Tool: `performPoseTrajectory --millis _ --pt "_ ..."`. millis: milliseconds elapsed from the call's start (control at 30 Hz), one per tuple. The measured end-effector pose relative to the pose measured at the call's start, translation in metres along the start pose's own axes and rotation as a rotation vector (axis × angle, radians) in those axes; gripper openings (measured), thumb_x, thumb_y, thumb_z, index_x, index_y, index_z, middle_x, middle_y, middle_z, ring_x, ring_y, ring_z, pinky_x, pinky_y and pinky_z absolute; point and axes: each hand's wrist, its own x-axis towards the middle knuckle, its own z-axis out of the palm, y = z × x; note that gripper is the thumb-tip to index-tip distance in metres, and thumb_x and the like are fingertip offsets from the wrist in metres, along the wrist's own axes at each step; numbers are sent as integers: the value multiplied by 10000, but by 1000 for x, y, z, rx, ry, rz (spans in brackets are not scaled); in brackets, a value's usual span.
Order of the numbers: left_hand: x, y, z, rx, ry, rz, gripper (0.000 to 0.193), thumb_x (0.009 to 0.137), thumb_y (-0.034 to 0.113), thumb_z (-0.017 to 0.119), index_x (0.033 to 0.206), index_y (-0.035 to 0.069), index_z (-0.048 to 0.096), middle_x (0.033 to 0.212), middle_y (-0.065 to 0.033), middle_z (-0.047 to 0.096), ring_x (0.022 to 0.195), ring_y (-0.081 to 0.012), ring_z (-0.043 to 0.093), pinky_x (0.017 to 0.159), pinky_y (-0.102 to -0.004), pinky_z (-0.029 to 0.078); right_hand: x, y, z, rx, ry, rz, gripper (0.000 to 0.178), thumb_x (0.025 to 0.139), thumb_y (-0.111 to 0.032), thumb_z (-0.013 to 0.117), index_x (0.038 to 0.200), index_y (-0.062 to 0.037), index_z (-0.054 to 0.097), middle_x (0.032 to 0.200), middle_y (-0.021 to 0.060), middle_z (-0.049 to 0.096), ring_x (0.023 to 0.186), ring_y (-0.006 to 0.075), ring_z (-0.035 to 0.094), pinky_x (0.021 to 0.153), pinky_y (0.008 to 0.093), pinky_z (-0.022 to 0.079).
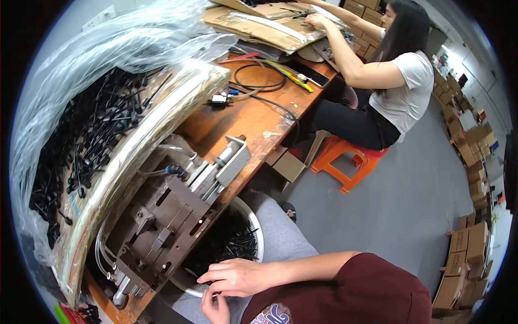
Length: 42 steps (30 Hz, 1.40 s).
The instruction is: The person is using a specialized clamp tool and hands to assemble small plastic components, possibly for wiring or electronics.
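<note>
My right hand (233, 277) is over the near rim of a white round basket (259, 227), with its back up and fingers bent. Just below it, my left hand (216, 309) meets its fingertips, the fingers pinched together. Whatever lies between the two hands is too small or hidden to make out. Inside the basket are many small black parts (229, 243) with thin stems. Beside the basket, on the table edge, sits a dark metal fixture (167, 232) with a silver pneumatic cylinder (229, 154) and clear air hoses.
A plastic-lined box (199, 81) full of black stemmed parts (102, 119) stands behind the fixture. Cables (270, 81) lie on the wooden table (232, 121). Across from me a person (399, 81) sits on an orange stool (345, 162), hands at cardboard sheets (259, 27). Cartons (467, 251) line the right side.
</note>
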Motion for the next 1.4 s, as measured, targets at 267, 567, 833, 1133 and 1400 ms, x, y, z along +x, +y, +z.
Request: performPoseTrajectory --millis 267,567,833,1133,1400 --pt "11 82 -7 -667 -90 -255 203 957 119 637 1084 -39 658 990 -86 688 840 -118 639 706 -226 509 -23 -6 -7 24 82 22 224 704 -84 763 905 -51 669 1108 81 595 961 262 579 805 370 500" --pt "9 137 -19 -871 -284 -320 215 985 115 576 1092 -53 657 943 -151 722 844 -205 704 780 -305 553 -32 -36 -19 75 233 195 369 734 -72 810 1083 -29 699 1191 146 640 899 241 669 764 340 546" --pt "-1 143 -28 -979 -395 -291 302 1042 147 484 1221 -79 572 1035 -231 704 902 -250 711 862 -342 555 -39 -32 -18 506 279 512 273 870 7 666 1137 37 618 1151 171 645 854 167 660 756 288 524" --pt "5 151 -32 -910 -369 -293 309 1038 147 468 1172 -101 594 983 -267 707 854 -289 720 833 -378 563 -31 -23 -17 790 305 800 239 964 -102 576 1151 46 598 1042 160 684 852 162 649 813 309 522" --pt "4 146 -29 -943 -387 -342 261 1016 89 511 1143 -112 619 964 -267 707 848 -300 721 824 -385 578 -20 -25 -20 929 242 780 283 973 -128 570 1199 40 597 1063 138 685 854 144 648 800 289 520"
